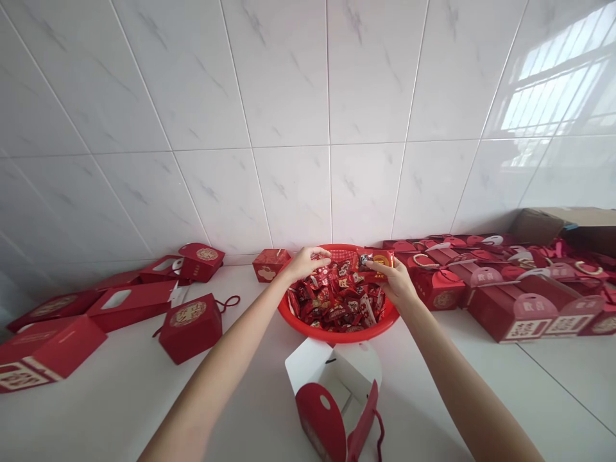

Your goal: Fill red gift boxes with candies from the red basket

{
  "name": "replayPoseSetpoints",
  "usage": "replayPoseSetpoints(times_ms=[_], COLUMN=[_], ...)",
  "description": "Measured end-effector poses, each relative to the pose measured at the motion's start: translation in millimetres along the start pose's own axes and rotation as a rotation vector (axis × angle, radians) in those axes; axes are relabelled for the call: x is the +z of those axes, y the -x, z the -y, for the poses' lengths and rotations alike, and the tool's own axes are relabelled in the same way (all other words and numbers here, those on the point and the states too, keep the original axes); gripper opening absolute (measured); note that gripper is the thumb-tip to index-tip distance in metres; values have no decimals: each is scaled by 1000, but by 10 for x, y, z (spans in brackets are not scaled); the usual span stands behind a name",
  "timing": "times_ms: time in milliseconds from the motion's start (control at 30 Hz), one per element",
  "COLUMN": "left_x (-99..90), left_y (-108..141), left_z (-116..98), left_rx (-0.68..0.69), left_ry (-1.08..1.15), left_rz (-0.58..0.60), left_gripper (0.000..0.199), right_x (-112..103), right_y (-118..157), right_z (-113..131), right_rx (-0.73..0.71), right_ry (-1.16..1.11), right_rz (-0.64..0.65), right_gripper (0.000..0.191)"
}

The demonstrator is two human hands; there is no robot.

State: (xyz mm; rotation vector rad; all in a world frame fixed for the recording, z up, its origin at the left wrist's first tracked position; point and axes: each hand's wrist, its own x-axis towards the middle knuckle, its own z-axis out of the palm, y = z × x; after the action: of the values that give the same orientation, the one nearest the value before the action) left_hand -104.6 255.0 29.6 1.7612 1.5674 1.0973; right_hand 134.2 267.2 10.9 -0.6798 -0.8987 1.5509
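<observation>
A red plastic basket (pixel 337 335) full of red-wrapped candies (pixel 337 301) stands against the wall. My right hand (pixel 395 282) is closed on wrapped candies (pixel 382 259), held over the basket's right side; one wrapper is red and gold. Over the left side of the basket, my left hand (pixel 310 263) has its fingers curved and apart, and I see nothing in it. In front of the basket is an open red gift box (pixel 321 420) with a white inside, its flaps spread and a red cord at its right.
Closed red boxes (pixel 192 327) lie on the left of the white counter (pixel 250 385). Many red boxes (pixel 510 308) crowd the right side, with a brown cardboard box (pixel 543 224) behind them. A small red box (pixel 269 264) touches the back wall area, left of the basket.
</observation>
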Motion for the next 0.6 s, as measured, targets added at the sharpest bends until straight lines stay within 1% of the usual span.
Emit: replayPoseSetpoints(times_ms=[167, 267, 367, 433, 467, 600], left_x=[-110, -172, -184, -135, -89, 199], left_y=[171, 214, 227, 235, 244, 299], left_z=[7, 19, -2, -57, -100, -340], left_rx=[-50, -70, -71, -52, -36, 5], left_ry=[-30, -57, -149, -171, -137, 188], left_rz=[7, 32, 77, 101, 112, 196], left_gripper=[35, 30, 27, 28, 30, 43], right_x=[27, 26, 21, 21, 23, 37], right_y=[44, 53, 49, 48, 50, 70], right_z=[33, 35, 36, 37, 37, 28], right_rx=[6, 17, 27, 28, 26, -12], right_ry=[26, 50, 72, 81, 85, 108], right_rz=[47, 86, 124, 151, 169, 258], right_gripper=[41, 43, 44, 45, 44, 41])
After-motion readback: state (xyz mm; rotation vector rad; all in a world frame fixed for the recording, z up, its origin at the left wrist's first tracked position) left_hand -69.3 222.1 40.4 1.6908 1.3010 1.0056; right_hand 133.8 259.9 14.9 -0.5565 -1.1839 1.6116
